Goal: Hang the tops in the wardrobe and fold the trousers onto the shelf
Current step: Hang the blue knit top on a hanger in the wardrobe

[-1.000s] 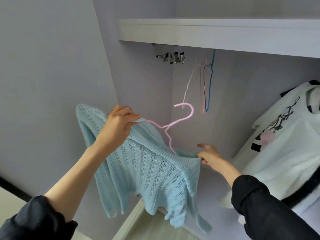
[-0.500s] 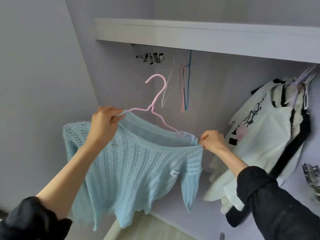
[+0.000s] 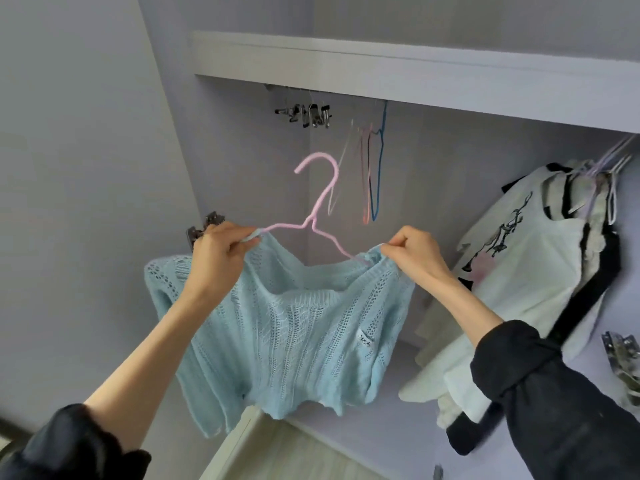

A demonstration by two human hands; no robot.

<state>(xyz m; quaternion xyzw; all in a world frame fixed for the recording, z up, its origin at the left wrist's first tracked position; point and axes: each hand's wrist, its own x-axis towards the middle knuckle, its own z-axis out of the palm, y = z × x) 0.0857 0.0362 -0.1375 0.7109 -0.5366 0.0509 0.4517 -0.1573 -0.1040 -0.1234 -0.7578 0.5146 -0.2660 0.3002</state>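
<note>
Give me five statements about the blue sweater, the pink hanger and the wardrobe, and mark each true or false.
1. The light blue knit sweater is on the pink hanger. True.
2. The pink hanger's hook is already over the rail. False: it hangs free in the air, below the shelf.
3. The left hand and the right hand each grip a shoulder of the sweater. True.
4. The wardrobe holds no other hangers. False: several empty hangers hang behind.
5. A white printed top hangs at the right. True.
</note>
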